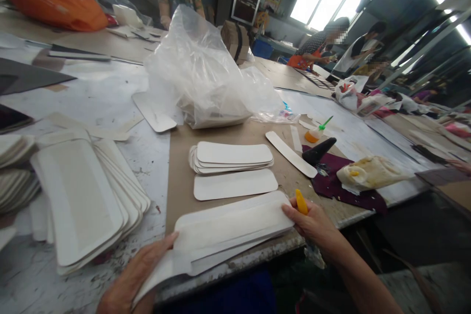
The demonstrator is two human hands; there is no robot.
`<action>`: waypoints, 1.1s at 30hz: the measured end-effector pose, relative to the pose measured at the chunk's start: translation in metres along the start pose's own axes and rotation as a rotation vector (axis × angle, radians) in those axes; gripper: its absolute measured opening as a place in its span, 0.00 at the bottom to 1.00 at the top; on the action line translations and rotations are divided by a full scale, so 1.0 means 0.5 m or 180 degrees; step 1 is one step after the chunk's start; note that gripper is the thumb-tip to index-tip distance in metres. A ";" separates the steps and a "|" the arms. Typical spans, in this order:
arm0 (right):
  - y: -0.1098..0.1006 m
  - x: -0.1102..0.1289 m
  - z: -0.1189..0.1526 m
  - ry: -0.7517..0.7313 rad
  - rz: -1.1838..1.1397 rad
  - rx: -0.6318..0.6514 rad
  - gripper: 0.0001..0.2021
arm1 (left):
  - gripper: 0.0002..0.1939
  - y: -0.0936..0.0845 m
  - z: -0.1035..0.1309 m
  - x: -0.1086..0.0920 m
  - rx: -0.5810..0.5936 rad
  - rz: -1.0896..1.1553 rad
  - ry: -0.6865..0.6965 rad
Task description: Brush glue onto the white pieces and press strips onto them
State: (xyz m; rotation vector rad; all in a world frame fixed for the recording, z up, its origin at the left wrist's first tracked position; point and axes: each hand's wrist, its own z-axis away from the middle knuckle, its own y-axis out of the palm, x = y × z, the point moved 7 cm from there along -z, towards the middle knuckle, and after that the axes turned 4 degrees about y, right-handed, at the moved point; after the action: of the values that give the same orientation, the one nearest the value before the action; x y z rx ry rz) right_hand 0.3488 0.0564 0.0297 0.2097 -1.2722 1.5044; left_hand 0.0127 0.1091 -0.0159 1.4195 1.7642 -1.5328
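At the table's front edge lies a stack of long white panels [231, 225] with rounded corners. My left hand [143, 267] grips the left end, where a pale strip hangs over the edge. At the other end, the thumb and fingers of my right hand [312, 221] pinch the upper panel. That hand also holds a yellow-handled tool [301, 202]; a whitish, gluey-looking end shows below the fingers. Just beyond, a single white panel [235, 185] lies in front of a small stack of similar panels [235, 154]. Another narrow panel [290, 153] rests diagonally to the right.
Larger pale panels [84, 201] are piled at left. A clear plastic bag [206, 73] stands behind the work. On the right are a small orange-filled bottle [313, 135], a black cone-shaped object [318, 151], a maroon cloth [346, 184] and a glue-smeared container [371, 174]. Other people work farther back.
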 end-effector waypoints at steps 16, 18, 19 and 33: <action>0.012 -0.058 0.018 0.0591 -0.0422 -0.0030 0.25 | 0.20 0.001 -0.007 0.016 -0.0608 0.2628 -0.2675; 0.013 -0.060 0.023 0.0667 -0.0494 -0.0055 0.26 | 0.21 0.002 -0.007 0.014 -0.0661 0.2706 -0.2689; 0.016 -0.059 0.025 0.0689 -0.0532 -0.0059 0.26 | 0.21 0.005 -0.008 0.011 -0.0635 0.2747 -0.2685; 0.021 0.039 0.038 -0.0758 0.0665 -0.0659 0.17 | 0.29 0.021 0.037 0.039 -0.0527 0.2100 -0.3293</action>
State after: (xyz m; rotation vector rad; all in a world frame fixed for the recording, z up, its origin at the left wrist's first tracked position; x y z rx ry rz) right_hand 0.3239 0.0550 0.0448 0.1254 -1.6731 1.5426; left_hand 0.0081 0.0993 -0.0430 0.7354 0.6780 -1.3067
